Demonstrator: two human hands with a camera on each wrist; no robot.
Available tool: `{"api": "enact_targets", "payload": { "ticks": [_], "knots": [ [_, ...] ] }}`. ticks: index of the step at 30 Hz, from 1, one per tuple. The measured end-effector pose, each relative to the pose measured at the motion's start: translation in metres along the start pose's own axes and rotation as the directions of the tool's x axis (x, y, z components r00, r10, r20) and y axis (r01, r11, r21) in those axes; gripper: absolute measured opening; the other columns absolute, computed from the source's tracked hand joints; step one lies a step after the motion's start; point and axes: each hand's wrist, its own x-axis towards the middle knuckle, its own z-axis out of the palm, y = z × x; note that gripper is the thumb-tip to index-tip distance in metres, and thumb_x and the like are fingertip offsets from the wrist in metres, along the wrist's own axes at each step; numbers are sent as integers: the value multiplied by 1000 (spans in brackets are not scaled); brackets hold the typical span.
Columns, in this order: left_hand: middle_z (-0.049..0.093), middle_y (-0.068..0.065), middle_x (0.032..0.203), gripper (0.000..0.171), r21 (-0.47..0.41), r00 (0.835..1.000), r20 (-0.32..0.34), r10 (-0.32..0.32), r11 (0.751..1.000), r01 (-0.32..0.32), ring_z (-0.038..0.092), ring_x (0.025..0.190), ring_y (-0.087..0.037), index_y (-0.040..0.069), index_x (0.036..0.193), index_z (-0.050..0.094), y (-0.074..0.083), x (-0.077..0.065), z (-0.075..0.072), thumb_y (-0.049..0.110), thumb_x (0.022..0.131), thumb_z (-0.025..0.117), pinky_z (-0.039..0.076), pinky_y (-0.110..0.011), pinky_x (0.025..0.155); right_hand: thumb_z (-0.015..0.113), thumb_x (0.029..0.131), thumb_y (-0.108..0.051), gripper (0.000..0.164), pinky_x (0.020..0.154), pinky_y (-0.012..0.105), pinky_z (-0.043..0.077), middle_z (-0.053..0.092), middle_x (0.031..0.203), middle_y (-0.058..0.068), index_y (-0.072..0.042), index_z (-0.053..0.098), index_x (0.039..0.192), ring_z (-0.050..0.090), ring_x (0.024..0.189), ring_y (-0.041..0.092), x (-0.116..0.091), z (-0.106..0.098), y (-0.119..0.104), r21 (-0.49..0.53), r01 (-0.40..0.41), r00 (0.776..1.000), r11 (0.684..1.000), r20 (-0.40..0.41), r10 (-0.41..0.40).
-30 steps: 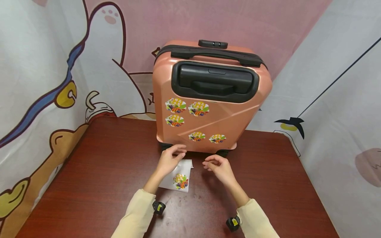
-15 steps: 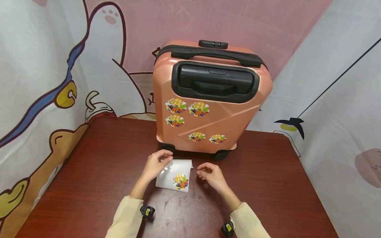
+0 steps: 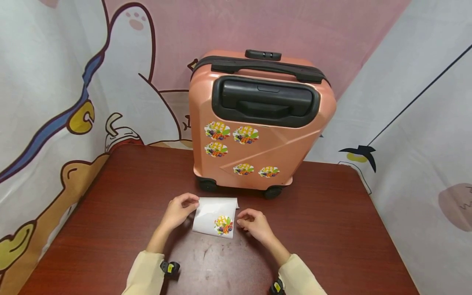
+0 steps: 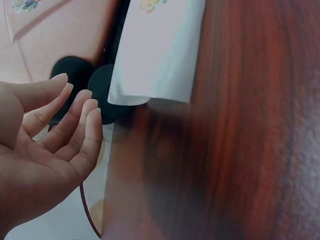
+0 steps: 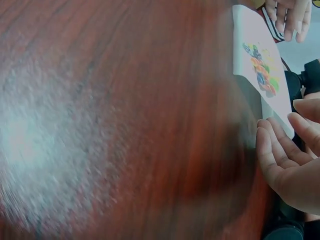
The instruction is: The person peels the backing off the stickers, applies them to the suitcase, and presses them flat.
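A white backing sheet point(image 3: 208, 213) with curled edges lies on the table in front of the suitcase. One round fruit-print sticker point(image 3: 223, 225) sits near its lower right corner. My left hand point(image 3: 178, 212) hovers at the sheet's left side, fingers loosely bent; the left wrist view shows a gap between the fingertips and the sheet. Close to the sheet's right edge is my right hand point(image 3: 256, 225), its thumb and fingers apart with nothing between them. Whether its fingertips touch the sheet I cannot tell. A pink suitcase point(image 3: 295, 147) stands behind, bearing several similar stickers point(image 3: 246, 134).
The suitcase rests on black wheels point(image 3: 273, 191) on the dark red wooden table point(image 3: 332, 229). A printed cartoon cloth point(image 3: 158, 53) hangs behind and along both sides. Each wrist wears a black camera band point(image 3: 170, 268).
My left hand has moved left and down, from over the sheet to beside it, uncovering the sheet's left part. The right hand has come down and left towards the sheet's right edge.
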Motion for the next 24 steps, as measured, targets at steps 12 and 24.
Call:
{"api": "enact_targets", "payload": {
  "ticks": [12,24],
  "knots": [
    [65,-9,79,13,3,992,68,-103,995,103,62,66,-23,2,92,64,-17,-11,-6,3,80,67,49,-31,50,68,78,-2,11,47,26,46,64,73,11,3,64,87,54,55,12,1,13,3,0,-26,1000,1000,-8,26],
    [63,-7,74,8,-24,977,148,-152,987,157,60,58,-20,0,87,62,-23,-17,2,0,80,65,48,-33,47,63,77,10,12,47,18,43,60,74,26,15,58,86,52,55,14,-10,16,-33,7,29,999,1000,-23,-29]
  ]
}}
